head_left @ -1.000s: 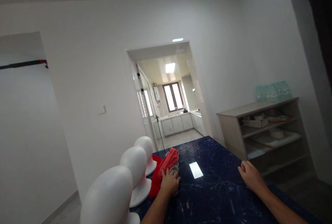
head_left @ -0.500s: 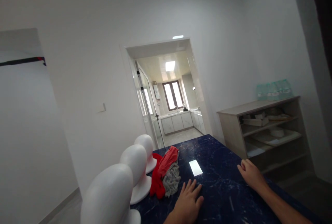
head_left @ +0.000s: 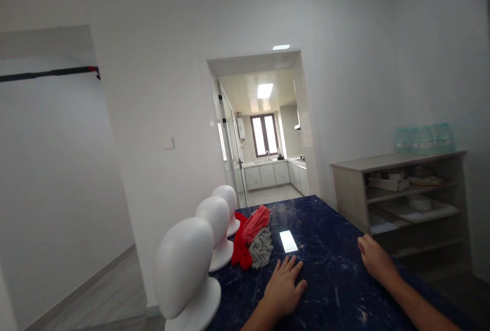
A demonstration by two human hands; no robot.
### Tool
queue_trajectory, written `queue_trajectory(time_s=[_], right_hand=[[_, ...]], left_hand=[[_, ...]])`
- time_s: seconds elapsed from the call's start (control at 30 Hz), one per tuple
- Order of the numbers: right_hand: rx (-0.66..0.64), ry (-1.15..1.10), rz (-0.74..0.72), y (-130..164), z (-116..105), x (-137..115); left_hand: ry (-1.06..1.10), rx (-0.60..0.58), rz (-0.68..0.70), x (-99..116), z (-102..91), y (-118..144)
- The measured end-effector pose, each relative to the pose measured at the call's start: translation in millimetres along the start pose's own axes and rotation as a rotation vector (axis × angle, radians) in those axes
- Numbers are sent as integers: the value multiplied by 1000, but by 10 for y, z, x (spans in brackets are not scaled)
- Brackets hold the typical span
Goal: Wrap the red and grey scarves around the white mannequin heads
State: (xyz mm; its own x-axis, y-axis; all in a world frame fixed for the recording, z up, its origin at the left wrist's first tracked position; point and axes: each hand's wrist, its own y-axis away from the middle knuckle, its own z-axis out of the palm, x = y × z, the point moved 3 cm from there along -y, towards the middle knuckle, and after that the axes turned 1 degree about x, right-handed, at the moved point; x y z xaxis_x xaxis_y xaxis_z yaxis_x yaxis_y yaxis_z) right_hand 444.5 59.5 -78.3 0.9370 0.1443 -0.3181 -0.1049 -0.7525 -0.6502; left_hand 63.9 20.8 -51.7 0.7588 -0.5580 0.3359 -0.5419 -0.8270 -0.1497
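My left hand (head_left: 284, 286) lies flat, palm down, on the dark blue marbled table (head_left: 329, 239), fingers spread, holding nothing. Just beyond its fingertips sits a small pile of cloth: a red piece (head_left: 250, 229) on top of a grey knitted piece (head_left: 262, 253). My right hand (head_left: 375, 260) rests palm down near the table's right edge, empty. Three white foam mannequin heads stand in a row along the table's left edge: the nearest (head_left: 184, 276), the middle (head_left: 217, 229) and the farthest (head_left: 228, 203).
A grey open shelf unit (head_left: 401, 193) with boxes and trays stands against the right wall, with blue-green plastic packs (head_left: 423, 139) on top. A doorway (head_left: 264, 132) behind the table opens into a bright kitchen. White wall and a floor strip are to the left.
My left hand has let go of the cloth pile and slid back to the right, onto bare table. The view has swung left. My right hand has stayed put.
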Motion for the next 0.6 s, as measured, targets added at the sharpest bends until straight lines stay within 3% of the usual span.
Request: queue_trajectory(time_s=[0.47, 0.6], right_hand=[[-47, 31, -109, 22, 9, -143], [-32, 24, -120, 19, 65, -95]], left_hand=[[11, 74, 1, 66, -57, 68], [-77, 201, 158, 236, -177, 132]])
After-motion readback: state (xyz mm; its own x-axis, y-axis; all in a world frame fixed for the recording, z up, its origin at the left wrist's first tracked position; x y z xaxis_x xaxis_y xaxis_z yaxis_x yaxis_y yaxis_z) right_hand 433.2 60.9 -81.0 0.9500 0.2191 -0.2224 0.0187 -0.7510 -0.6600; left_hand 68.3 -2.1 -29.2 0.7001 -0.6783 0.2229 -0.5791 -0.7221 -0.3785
